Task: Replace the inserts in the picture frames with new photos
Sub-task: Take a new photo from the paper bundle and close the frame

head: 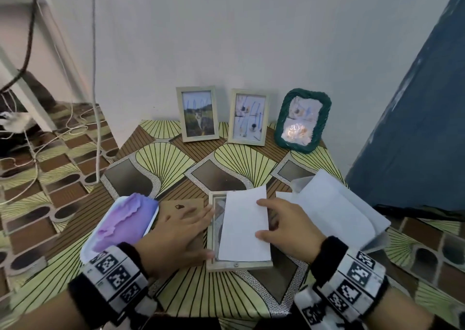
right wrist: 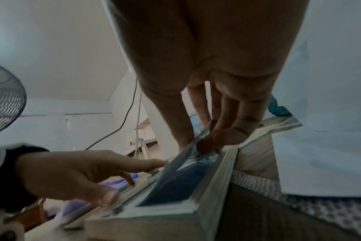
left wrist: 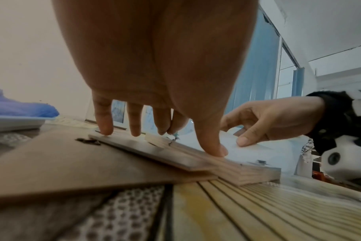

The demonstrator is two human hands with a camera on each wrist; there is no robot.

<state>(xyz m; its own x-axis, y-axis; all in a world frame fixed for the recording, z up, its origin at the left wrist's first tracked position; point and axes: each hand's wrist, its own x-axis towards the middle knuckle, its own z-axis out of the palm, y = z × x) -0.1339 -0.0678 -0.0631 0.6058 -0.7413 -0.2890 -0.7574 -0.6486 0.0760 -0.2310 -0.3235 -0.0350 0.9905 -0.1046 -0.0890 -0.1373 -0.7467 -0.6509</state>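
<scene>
**New photo going into the face-down frame**

The wooden frame lies face down near the table's front edge, its back open. The left hand rests flat with fingers spread, fingertips pressing the frame's left rail, partly over the brown backing board lying beside it. The right hand pinches the white photo sheet between thumb and fingers, holding it tilted over the opening.

I'd say the sheet could catch on the rail and crease, or sit crooked, since its right edge stands raised in the right-wrist view. If the left hand eases off, the frame may slide on the patterned tablecloth.

A tray with purple cloth crowds the left elbow side; loose white sheets lie close on the right. Three standing frames wait against the wall, well apart.
</scene>
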